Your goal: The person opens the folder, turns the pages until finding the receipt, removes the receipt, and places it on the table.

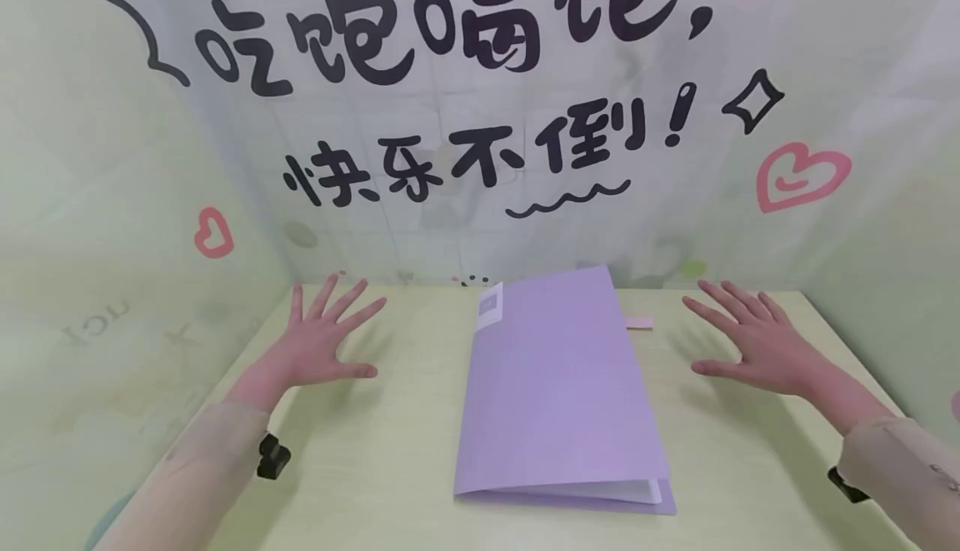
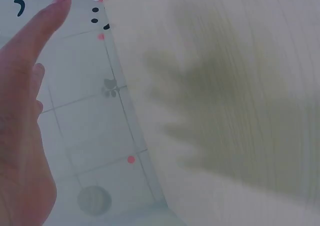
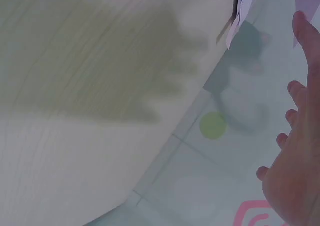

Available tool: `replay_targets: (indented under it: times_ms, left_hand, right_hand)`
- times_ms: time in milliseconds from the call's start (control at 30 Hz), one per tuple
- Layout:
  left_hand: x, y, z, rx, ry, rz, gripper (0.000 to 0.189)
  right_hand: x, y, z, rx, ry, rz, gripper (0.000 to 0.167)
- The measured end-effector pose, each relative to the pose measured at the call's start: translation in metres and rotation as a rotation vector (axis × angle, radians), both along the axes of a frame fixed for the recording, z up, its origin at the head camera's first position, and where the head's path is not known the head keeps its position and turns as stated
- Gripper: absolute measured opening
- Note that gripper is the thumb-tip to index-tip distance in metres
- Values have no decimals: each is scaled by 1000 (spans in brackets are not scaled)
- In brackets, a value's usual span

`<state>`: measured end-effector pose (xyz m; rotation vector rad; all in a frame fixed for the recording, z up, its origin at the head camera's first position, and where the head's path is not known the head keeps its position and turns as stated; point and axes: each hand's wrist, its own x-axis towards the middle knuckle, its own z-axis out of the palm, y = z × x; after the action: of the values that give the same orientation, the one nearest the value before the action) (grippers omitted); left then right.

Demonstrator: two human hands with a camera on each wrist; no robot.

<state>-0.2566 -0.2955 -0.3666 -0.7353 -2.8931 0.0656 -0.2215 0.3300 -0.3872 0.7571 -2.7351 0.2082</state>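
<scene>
Head view, folder: a lilac folder (image 1: pixel 558 401) lies on the pale wood-grain surface (image 1: pixel 375 468) between the two hands, its cover lifted a little so that white sheets show at the near edge.
Head view, folder details: a white label (image 1: pixel 490 306) sits at the far left corner; a pink tab (image 1: pixel 640 323) sticks out past the right edge.
Head view, left hand: the left hand (image 1: pixel 318 347) is held above the surface, left of the folder and apart from it, fingers straight and spread wide, thumb pointing toward the folder, nothing in its hold.
Head view, right hand: the right hand (image 1: pixel 765 347) mirrors it on the other side, fingers spread and holding nothing, near the pink tab without touching it.
Head view, sleeves: both forearms wear pale sleeves, a black object (image 1: pixel 273 457) showing beneath the left one.
Head view, backdrop: a pale printed sheet (image 1: pixel 420 242) carries large dark Chinese lettering (image 1: pixel 480 155) and pink hearts.
Left wrist view, hand: the thumb stretches out, free of any object; a finger-shaped shadow (image 2: pixel 215 101) falls on the surface.
Right wrist view, hand: the thumb and fingertips extend, gripping nothing; the folder's edge and sheets appear at the top, a green dot (image 3: pixel 213 125) on the backdrop below.
</scene>
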Motion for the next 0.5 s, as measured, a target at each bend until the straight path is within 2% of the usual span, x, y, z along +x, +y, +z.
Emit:
replay_targets:
  times_ms: [67,267,500]
  left_hand:
    - [5,0,-4,34,6,-7,98]
    - [23,7,-13,115,15,-34,95]
    - [37,30,-20,181,10,-78,93]
  right_hand:
    - [-4,-5,-4,-20,-17,24,91]
    - [-16,-24,-19,-173,-150,80,80]
    - [-27,-39,-34,-220,-146,120,72]
